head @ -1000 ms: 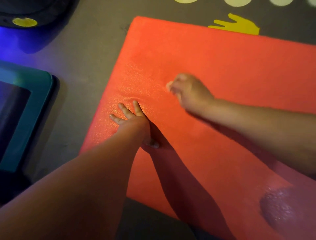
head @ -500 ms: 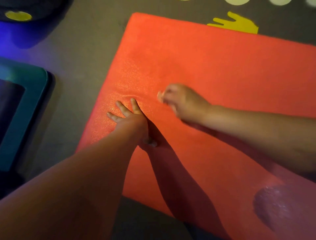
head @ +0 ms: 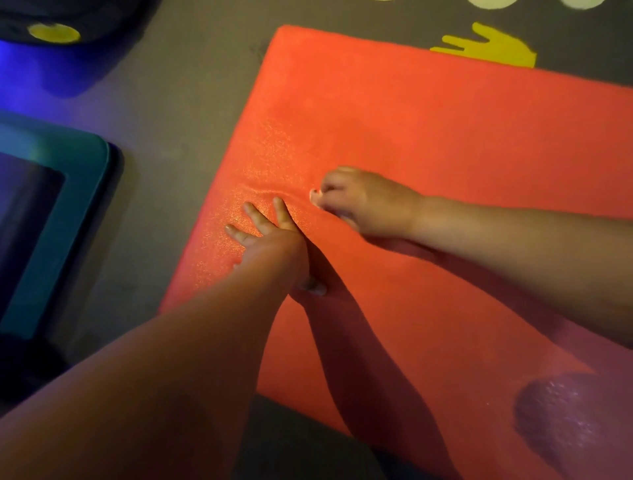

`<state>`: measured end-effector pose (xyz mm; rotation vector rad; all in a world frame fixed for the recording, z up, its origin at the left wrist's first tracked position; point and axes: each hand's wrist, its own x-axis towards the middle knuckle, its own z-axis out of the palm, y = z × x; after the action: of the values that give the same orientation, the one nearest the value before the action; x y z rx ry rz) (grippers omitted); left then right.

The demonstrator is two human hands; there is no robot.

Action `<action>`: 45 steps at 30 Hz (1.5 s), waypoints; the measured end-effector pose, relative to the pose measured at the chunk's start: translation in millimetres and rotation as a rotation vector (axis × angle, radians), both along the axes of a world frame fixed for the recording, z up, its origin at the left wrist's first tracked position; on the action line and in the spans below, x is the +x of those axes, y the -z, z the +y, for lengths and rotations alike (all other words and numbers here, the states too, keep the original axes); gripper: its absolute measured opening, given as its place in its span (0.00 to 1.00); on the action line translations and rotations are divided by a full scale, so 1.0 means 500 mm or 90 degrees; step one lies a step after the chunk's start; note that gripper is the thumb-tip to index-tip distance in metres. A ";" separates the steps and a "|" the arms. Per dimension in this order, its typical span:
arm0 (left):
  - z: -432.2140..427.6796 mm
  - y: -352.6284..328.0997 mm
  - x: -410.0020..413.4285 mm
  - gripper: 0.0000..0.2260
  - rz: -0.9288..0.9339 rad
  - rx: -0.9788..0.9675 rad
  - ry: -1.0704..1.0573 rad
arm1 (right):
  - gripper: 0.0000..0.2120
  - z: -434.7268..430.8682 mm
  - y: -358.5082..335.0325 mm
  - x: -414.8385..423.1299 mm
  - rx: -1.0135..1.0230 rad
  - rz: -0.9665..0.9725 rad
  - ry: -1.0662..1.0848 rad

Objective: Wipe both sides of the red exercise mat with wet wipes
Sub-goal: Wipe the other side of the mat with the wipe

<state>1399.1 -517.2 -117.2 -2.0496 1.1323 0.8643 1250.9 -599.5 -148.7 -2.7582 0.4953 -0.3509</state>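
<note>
Red mat (head: 445, 137) lies flat on the grey floor (head: 191, 102) and fills the centre and right of the view, with its near-left corner at the bottom centre. Left hand (head: 270, 240) is on the mat near its left edge, palm down, fingers straight and spread, pressing. The thumb sticks out to the right. The mat surface wrinkles just ahead of the fingertips. Right hand (head: 363, 205) is just right of the left fingers and also on the mat, with its fingers curled tight round a small white wipe (head: 314, 196). Only a bit of the wipe shows at the fingertips, touching the mat. The hands are close but apart.

A dark, shiny patch (head: 565, 421) sits on the mat at lower right. Cannot tell whether it is wet or a shadow. A yellow hand print (head: 496, 48) on the floor is partly under the mat's far edge, with pale circles (head: 489, 2) beyond it. A teal-framed pad (head: 78, 219) is on the left. A dark thing with a yellow dot (head: 54, 33) sits at top left in blue light.
</note>
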 end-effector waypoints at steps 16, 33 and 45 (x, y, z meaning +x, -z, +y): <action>0.019 -0.005 0.013 0.77 -0.002 -0.034 0.063 | 0.12 0.026 0.005 -0.037 0.047 -0.081 0.186; -0.139 0.043 -0.048 0.28 -0.018 -0.508 0.041 | 0.08 -0.135 0.030 -0.165 0.016 -0.089 0.366; -0.089 0.133 -0.074 0.35 -0.068 -0.590 0.019 | 0.11 -0.371 0.006 -0.165 -0.048 0.032 0.488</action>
<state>1362.3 -561.6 -183.9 -2.7307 1.6929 0.1819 1168.5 -785.0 -151.5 -2.5352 1.5735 -0.4694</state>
